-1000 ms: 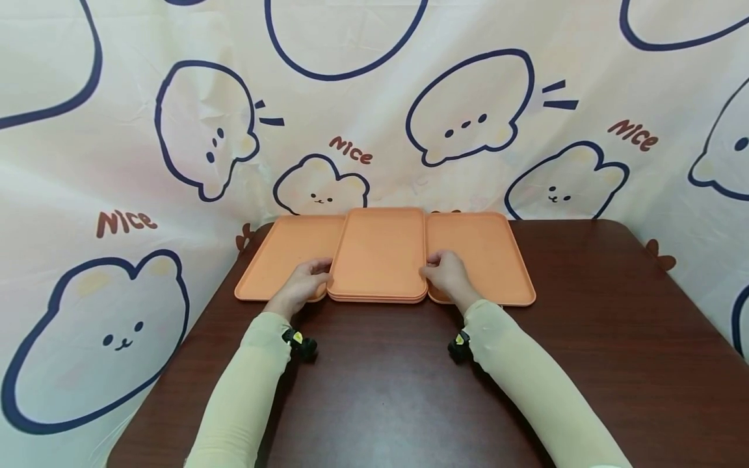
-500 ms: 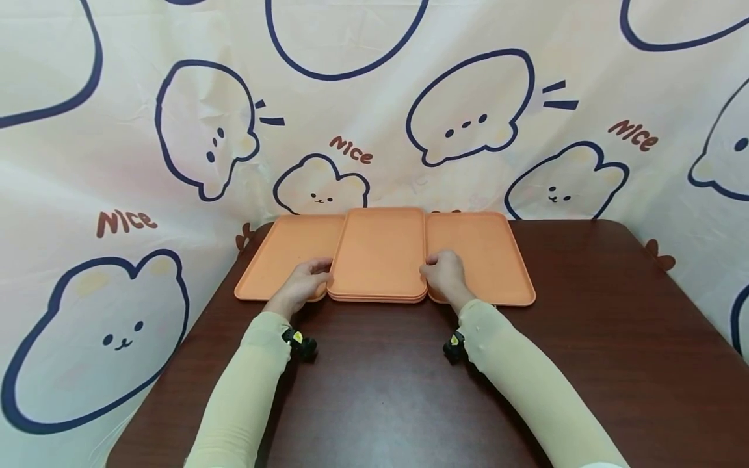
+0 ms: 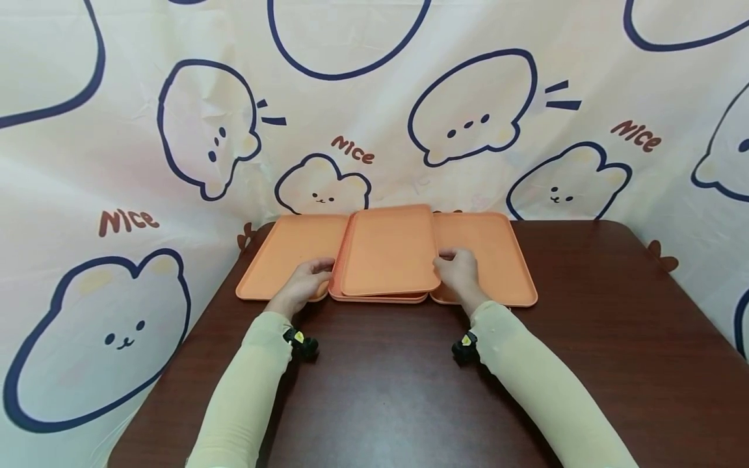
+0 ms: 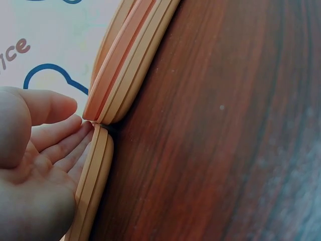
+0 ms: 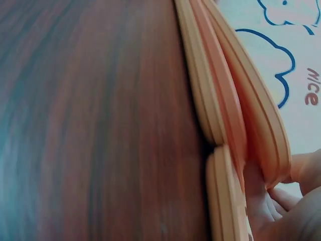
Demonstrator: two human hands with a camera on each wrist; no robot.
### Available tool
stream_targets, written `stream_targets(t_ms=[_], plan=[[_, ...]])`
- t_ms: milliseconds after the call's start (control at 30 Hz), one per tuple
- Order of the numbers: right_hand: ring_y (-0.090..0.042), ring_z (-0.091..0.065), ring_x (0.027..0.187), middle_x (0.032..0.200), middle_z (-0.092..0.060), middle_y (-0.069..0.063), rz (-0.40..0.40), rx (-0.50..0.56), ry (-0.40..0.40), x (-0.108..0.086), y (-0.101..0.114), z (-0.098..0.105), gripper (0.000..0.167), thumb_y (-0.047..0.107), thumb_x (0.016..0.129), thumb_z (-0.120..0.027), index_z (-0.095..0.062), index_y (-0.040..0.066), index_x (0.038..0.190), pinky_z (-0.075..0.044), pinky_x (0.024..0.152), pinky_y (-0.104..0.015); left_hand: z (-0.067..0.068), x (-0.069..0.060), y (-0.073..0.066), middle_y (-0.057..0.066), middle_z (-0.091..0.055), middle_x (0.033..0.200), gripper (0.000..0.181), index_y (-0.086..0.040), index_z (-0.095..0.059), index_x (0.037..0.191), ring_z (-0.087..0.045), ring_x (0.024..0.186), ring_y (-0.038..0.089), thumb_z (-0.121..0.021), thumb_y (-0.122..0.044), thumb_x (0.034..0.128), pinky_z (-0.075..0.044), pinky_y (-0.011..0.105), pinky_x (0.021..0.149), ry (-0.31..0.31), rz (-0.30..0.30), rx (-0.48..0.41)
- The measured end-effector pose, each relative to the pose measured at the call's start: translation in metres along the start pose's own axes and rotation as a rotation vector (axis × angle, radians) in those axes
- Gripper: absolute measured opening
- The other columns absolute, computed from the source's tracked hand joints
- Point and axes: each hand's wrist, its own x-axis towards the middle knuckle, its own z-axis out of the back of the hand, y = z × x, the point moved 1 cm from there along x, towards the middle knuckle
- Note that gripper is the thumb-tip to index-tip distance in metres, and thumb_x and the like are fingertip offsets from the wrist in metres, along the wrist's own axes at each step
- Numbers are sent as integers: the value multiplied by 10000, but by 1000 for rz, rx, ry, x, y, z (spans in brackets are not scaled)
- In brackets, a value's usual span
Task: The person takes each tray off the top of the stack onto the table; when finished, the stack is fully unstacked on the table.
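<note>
With the orange top tray (image 3: 389,250) tilted over the middle tray stack (image 3: 380,299) and held by its right edge alone, could slip or twist if pinched too loosely, or drag the stack along if pulled sideways. Pinching that edge with the right hand (image 3: 459,273); gripping nothing with the left hand (image 3: 301,283), loosely spread just beside the stack's left edge.
</note>
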Motion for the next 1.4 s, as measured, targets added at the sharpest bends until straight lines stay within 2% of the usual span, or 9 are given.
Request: stream_targets(t_ms=[133,333,467,700,867,967,1100,1200,1400], plan=[[-294,-668,1084,1346,-658,-199,25,30,-16,-1,-5,10,444,140,1071,-524,-595,50,1500,-560,789,-324,0,0,0,178,-412,1710,555,-40,-410,1649,-369,1591,330,-538,-156,1122,-319,510,1309,-1,-5,3],[-145,-570,682,1396,-617,-202,30,111,-55,-1,-15,27,439,116,1118,-450,-590,86,1534,-476,572,-246,0,0,0,209,-405,1707,557,-18,-382,1657,-379,1587,345,-517,-116,1125,-336,511,1302,16,-17,-6],[-83,-530,622,1492,-601,-205,30,147,-66,-2,-22,43,424,94,1126,-448,-610,53,1515,-458,541,-225,-1,-1,-1,213,-390,1717,565,-14,-372,1660,-375,1593,350,-513,-91,1119,-343,511,1298,25,-17,-7],[-43,-457,546,1532,-581,-202,3,189,-82,-3,-32,80,418,89,1127,-465,-609,43,1517,-429,508,-205,-1,-1,-1,205,-377,1730,586,-20,-373,1665,-379,1592,351,-530,-81,1104,-383,488,1261,33,-20,18],[-41,-498,616,1588,-562,-154,-43,196,-116,-4,-43,110,427,105,1133,-473,-602,77,1539,-435,512,-202,-1,-2,-1,200,-369,1737,605,-24,-360,1673,-380,1593,347,-542,-73,1098,-375,498,1273,37,-20,24],[-99,-657,1010,1660,-500,-119,-90,204,-122,-4,-52,129,449,132,1142,-455,-565,101,1576,-564,737,-172,0,-1,-1,193,-355,1746,616,-34,-352,1679,-368,1601,346,-547,-80,1097,-355,511,1290,40,-13,25],[-155,-562,1355,1701,-434,-129,-138,234,-129,-4,-61,155,472,166,1143,-455,-525,104,1606,-579,922,-171,0,-2,-1,189,-345,1752,621,-38,-352,1680,-352,1611,340,-553,-84,1095,-341,510,1299,43,-7,27],[-85,-614,1197,1681,-442,-143,-153,263,-149,-6,-67,172,478,170,1136,-477,-522,99,1607,-583,779,-132,0,-4,-2,192,-342,1752,625,-38,-349,1682,-347,1612,342,-556,-89,1094,-338,507,1301,45,-3,30],[18,-604,998,1629,-475,-128,-167,274,-220,-8,-78,202,476,165,1123,-505,-541,99,1593,-574,722,-125,-1,-2,-1,198,-346,1749,629,-35,-345,1682,-344,1614,352,-563,-97,1095,-337,508,1302,42,1,35]])
